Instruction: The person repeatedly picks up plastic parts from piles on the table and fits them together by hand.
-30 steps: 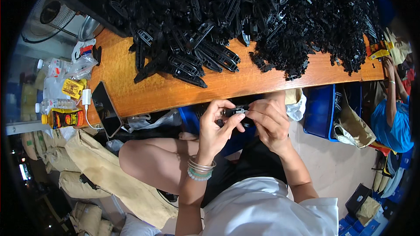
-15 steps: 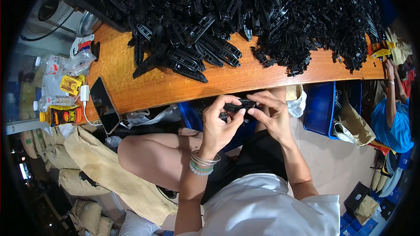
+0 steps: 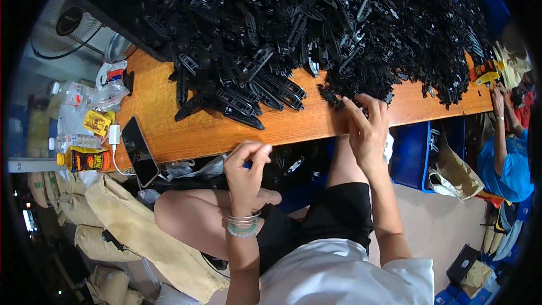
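Note:
My left hand (image 3: 244,170) is above the floor, just below the table's front edge. Its fingers are curled in against the thumb, and whatever may lie inside them is hidden. My right hand (image 3: 368,133) reaches over the table edge with its fingers apart and bent, its fingertips at the near rim of a heap of small black plastic clips (image 3: 361,79). No part shows clearly in its grasp. Left of that heap, long black plastic frames (image 3: 240,104) lie piled on the wooden table (image 3: 305,127). Below the table edge, a shiny black part (image 3: 294,165) shows in a dark area.
A phone (image 3: 139,152) on a white cable lies at the table's left, beside bottles (image 3: 84,159) and plastic bags. A fan (image 3: 66,25) stands behind. At right are a blue bin (image 3: 409,155), a paper sack (image 3: 454,175) and another person in a blue shirt (image 3: 503,164).
My hands have parted; the black part they held together is gone from between them. The left moved left and slightly down, the right forward to the small clips.

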{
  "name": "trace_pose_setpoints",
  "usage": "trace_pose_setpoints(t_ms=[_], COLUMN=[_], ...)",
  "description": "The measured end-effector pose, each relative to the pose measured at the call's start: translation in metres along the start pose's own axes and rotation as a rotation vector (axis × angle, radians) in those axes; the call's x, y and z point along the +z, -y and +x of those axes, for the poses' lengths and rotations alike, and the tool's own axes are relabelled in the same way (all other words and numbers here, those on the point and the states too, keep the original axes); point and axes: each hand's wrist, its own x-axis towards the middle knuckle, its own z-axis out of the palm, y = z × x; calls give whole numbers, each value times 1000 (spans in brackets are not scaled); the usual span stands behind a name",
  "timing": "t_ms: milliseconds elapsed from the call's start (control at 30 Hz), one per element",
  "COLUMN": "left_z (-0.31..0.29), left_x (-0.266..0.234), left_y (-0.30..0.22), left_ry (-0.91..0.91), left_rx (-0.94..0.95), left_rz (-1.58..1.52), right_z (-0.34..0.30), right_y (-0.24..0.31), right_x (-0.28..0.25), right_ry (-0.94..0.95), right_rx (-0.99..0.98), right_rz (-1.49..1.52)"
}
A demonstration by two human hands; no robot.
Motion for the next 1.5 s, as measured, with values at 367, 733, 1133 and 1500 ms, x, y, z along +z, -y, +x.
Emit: trace_pose_setpoints(t_ms=[367, 733, 1133, 1500], left_z=[30, -9, -13, -8], left_x=[17, 5, 9, -7], left_y=[-2, 10, -4, -19], left_ry=[-405, -341, 77, 262], left_rx=[310, -138, -188, -283], left_rz=[881, -174, -541, -313], right_z=[-13, -26, -21, -15], right_y=[2, 52, 79, 77], right_x=[18, 31, 25, 0], right_ry=[-158, -112, 234, 241], right_rx=[-112, 107, 419, -22], right_rz=[-25, 670, 1083, 709])
